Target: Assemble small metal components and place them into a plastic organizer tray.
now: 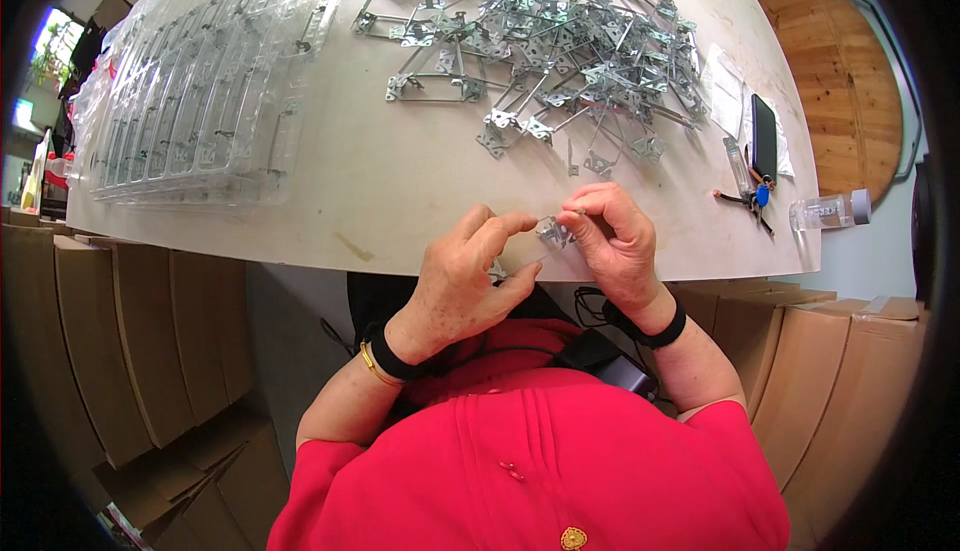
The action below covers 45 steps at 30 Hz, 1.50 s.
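Near the front edge of the table, my right hand (617,248) pinches a small silvery metal bracket (554,234) between thumb and fingers. My left hand (462,273) is just left of it, thumb and index finger spread apart, with the index fingertip at or close to the bracket. A bit of metal shows in the gap between the left thumb and index finger; whether it belongs to the same bracket I cannot tell. Farther back lies a large heap of similar metal brackets (560,36) with plates and thin rods, a few loose pieces at its near side.
Stacked clear plastic trays (205,101) with long compartments stand on the left of the table (340,171). At the right are a black phone (763,138), keys (745,191) and a clear bottle (825,213). Cardboard boxes (140,336) stand on both sides below the table.
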Tool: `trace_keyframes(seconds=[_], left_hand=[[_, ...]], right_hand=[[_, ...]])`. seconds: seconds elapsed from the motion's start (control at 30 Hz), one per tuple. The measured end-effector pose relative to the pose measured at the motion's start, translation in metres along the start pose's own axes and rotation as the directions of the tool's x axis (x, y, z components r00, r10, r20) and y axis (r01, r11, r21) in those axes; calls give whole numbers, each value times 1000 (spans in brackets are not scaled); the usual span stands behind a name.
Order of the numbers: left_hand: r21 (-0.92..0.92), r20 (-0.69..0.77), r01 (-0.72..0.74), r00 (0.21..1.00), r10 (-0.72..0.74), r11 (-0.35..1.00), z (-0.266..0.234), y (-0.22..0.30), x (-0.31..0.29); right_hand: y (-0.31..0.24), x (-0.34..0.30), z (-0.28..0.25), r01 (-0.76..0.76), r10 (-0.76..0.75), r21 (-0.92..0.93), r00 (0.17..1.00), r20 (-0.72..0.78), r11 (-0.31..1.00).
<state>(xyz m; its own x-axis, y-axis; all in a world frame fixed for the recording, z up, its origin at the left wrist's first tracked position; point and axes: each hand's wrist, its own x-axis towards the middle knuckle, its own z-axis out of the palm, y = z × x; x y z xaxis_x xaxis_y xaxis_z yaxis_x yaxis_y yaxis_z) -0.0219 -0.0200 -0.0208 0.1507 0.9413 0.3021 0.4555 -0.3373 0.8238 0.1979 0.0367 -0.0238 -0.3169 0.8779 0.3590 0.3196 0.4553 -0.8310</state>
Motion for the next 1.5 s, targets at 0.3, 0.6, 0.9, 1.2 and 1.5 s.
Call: trace_keyframes(seconds=[0.3, 0.6, 0.9, 1.2, 1.5], left_hand=[[8, 12, 8, 1000, -8, 1000, -1, 0, 0], [-2, 8, 13, 1000, -13, 1000, -1, 1, 0], [-16, -79, 6, 997, -7, 1000, 2, 5, 2], [60, -170, 95, 982, -83, 994, 4, 0, 3], [454, -220, -49, 961, 166, 890, 3, -8, 9]], right_hand=[[3, 0, -1, 23, -22, -23, 1000, 13, 999], [0, 1, -2, 107, -105, 45, 993, -49, 993], [4, -3, -1, -75, 72, 109, 997, 33, 991], [7, -2, -3, 114, -115, 122, 993, 0, 986], [1, -2, -3, 130, -134, 47, 986, 99, 990]])
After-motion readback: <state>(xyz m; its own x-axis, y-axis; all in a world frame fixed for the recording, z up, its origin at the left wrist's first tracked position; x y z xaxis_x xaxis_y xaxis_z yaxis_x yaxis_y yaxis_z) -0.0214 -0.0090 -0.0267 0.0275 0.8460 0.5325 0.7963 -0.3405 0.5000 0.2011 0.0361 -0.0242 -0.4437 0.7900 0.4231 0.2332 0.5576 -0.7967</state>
